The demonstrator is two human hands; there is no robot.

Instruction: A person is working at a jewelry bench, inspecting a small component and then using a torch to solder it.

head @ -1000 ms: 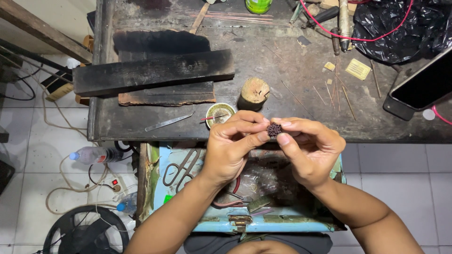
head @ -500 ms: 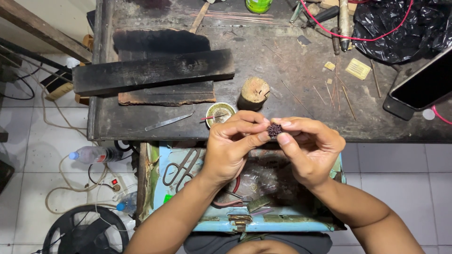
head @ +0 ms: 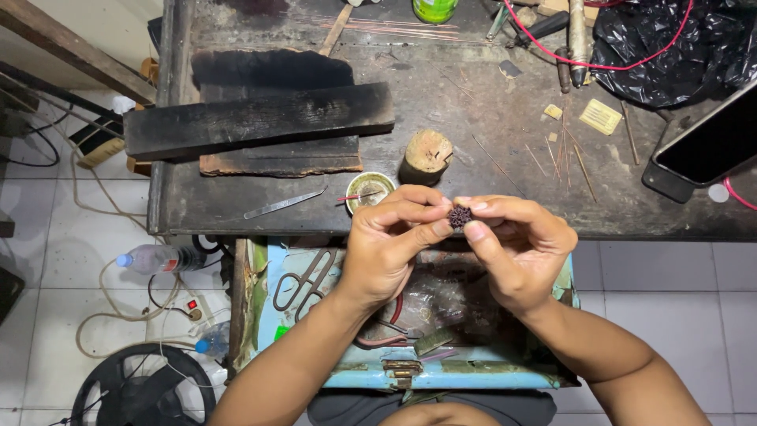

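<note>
I pinch a small dark bead (head: 460, 215) between the fingertips of my left hand (head: 392, 248) and right hand (head: 516, 248), both closed on it, just over the table's (head: 473, 118) near edge. A small tin (head: 371, 190) and wooden stump (head: 426, 155) sit just beyond; a blue drawer (head: 473, 375) lies below.

Up on the dark workbench (head: 473, 110) a charred wooden plank (head: 260, 118) lies across a thinner slab (head: 280, 162), with a slim metal blade (head: 282, 203) just below them. A small round tin (head: 371, 189) sits beside a stubby wooden stump (head: 427, 154). Far right, a black plastic bag (head: 678, 55) with a red cable (head: 599, 65) looping over it, and a phone (head: 702, 150) near the edge. Below the bench, scissors (head: 303, 280) lie in a light-blue drawer (head: 473, 377); a plastic bottle (head: 154, 258) rests on the tiled floor.
</note>
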